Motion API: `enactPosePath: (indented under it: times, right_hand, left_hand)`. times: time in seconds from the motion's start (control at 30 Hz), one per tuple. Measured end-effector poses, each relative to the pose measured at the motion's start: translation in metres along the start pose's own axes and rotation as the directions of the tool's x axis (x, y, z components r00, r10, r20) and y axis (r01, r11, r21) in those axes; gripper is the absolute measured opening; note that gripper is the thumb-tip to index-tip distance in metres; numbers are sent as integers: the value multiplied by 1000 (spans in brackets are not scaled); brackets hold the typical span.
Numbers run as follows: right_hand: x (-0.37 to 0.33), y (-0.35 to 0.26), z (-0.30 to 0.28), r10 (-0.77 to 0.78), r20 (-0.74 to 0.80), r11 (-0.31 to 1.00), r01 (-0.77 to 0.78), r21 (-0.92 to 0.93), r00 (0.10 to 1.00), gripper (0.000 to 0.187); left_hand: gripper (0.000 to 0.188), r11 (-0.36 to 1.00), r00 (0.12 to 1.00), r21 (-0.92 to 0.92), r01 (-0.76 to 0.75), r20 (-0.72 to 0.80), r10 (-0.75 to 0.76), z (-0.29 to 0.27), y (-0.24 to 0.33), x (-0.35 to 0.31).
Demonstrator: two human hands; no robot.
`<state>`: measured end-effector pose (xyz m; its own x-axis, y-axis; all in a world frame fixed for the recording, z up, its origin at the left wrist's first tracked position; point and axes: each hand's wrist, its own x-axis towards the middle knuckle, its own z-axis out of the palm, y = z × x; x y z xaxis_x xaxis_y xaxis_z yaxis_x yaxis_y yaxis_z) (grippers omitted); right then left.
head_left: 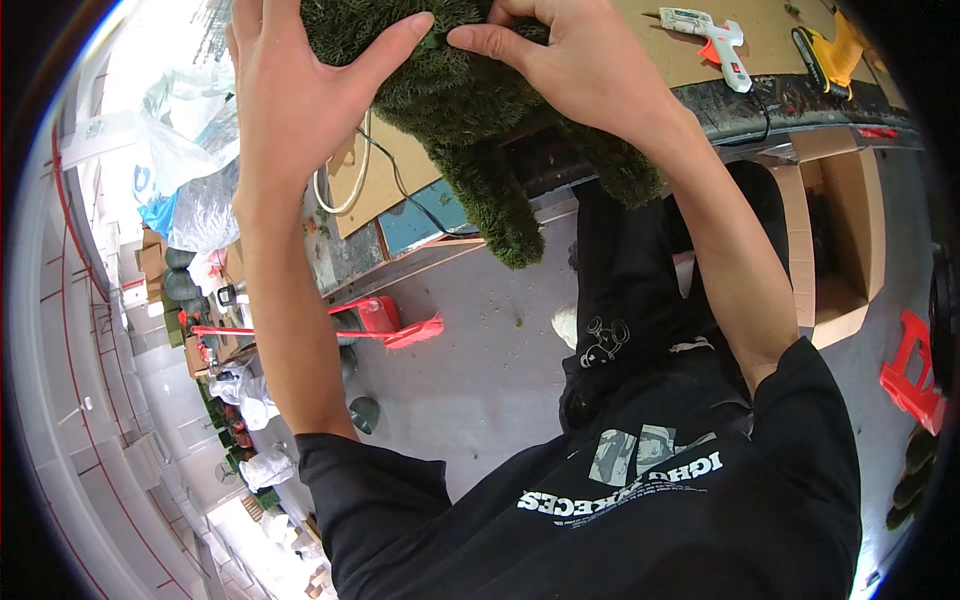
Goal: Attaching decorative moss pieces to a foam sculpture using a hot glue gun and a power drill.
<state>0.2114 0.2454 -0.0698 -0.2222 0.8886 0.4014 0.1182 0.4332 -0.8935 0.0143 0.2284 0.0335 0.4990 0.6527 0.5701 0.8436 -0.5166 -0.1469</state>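
While the left hand (pixel 295 110) and the right hand (pixel 578 72) are held at the far side, a dark green, moss-textured form (pixel 430 105) with leg-like projections is positioned between and beneath them, over the dark-stained tabletop (pixel 790 108). Its far end is cut off from view; its visible length is directed toward the near side, the projections being extended past the near edge. Both hands are placed about equally close, thumb tips turned toward each other across a narrow gap. The left thumb is spread apart from the left fingers; whether the right fingers are clamped on the form cannot be told. A white-and-red glue gun (pixel 708 40) and a yellow-and-black tool (pixel 838 52) are set far right, clear of the hands. No obstruction is seen between thumbs and form.
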Motion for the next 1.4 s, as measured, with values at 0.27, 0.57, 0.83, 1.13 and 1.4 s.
enactPosePath:
  times: [0.27,0.57,0.83,1.13,1.4]
  right_hand:
    - [7,-18,-17,216,170,965,-237,115,962,40]
    - [10,-4,-4,169,125,961,-192,198,978,43]
    - [7,-6,-12,145,100,975,-159,154,984,46]
    - [-15,21,-55,83,83,995,-87,46,993,38]
    - [-73,39,-89,387,118,849,-403,342,915,32]
  left_hand:
    - [81,994,994,103,-39,105,28,-7,-2,9]
    - [34,977,971,-13,-212,-116,209,-18,-1,-2]
    - [31,890,927,262,-373,145,345,-10,21,-8]
    - [19,966,971,101,-239,36,237,0,6,-12]
    - [19,961,958,-190,-201,-245,152,-9,-7,-22]
